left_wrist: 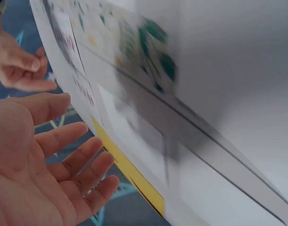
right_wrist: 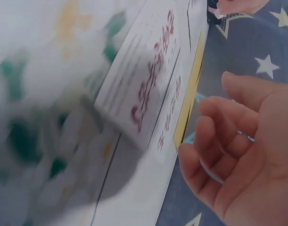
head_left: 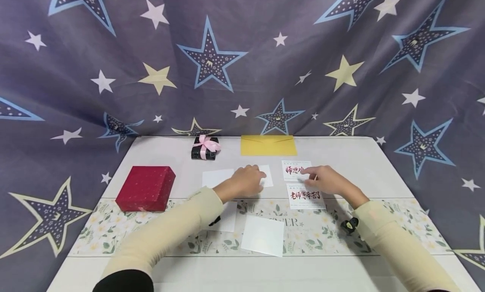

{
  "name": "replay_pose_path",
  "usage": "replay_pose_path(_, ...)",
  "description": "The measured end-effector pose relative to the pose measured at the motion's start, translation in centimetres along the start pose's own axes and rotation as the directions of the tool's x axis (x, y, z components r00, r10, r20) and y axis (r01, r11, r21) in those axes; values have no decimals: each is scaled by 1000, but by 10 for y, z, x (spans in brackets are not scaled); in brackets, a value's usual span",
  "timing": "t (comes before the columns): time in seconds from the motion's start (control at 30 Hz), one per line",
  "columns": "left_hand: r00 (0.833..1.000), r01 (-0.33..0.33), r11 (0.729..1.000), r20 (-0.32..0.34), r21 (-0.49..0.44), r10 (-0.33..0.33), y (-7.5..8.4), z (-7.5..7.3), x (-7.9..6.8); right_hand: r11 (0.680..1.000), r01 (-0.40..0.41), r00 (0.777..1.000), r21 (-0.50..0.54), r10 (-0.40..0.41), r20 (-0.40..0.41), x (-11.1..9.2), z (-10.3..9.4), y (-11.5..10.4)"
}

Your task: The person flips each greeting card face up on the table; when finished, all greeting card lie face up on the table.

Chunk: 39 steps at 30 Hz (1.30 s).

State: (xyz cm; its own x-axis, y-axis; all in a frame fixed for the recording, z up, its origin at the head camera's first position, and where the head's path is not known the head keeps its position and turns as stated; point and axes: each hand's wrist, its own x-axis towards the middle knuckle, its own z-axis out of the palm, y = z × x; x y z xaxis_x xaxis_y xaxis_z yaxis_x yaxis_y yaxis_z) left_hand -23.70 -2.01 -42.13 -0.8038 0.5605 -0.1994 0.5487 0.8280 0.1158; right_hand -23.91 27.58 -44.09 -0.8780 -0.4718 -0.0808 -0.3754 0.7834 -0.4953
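Observation:
My left hand (head_left: 247, 180) hovers over the blank white cards at mid-table, partly hiding a small card (head_left: 268, 174) and a wider one (head_left: 216, 177). In the left wrist view its fingers spread loosely, with nothing in them. My right hand (head_left: 326, 180) reaches over two white cards printed with red Chinese characters. Its index finger overlaps the upper printed card (head_left: 291, 175) in the head view; the lower printed card (head_left: 306, 202) lies just in front. The right wrist view shows loosely bent fingers (right_wrist: 207, 129) holding nothing.
Nearer me lie two more blank cards, one (head_left: 229, 219) partly behind the left sleeve and another (head_left: 262, 236) at the centre. A red box (head_left: 142, 186) stands left. At the back are a black gift box (head_left: 203, 151) with pink ribbon and a yellow envelope (head_left: 268, 147).

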Motion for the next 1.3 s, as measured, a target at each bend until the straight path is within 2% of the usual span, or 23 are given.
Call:
replay_pose_path(0.13,999,37,999,-15,-8,-38,-21,0,-6,1000,30,1000,-6,-30,-1,17,7,-11)
replay_pose_path(0.27,997,67,998,-33,-13,-68,-35,9,-9,999,40,999,-14,-40,-4,36,13,-24)
replay_pose_path(0.47,995,74,997,-59,-5,-75,-44,23,-9,999,40,999,-4,-40,12,63,19,-36)
replay_pose_path(0.67,990,121,993,-71,3,-120,-54,27,-9,999,26,1000,48,-27,12,83,29,-43)
replay_pose_path(0.83,984,158,987,-82,4,-157,-62,30,-8,997,-20,999,76,17,37,93,37,-45)
replay_pose_path(1.0,985,148,989,-94,13,-146,-64,34,-7,996,-68,993,63,62,98,99,43,-44)
replay_pose_path(1.3,985,152,986,-90,68,-145,-64,33,-5,997,-69,991,25,66,115,104,46,-49)
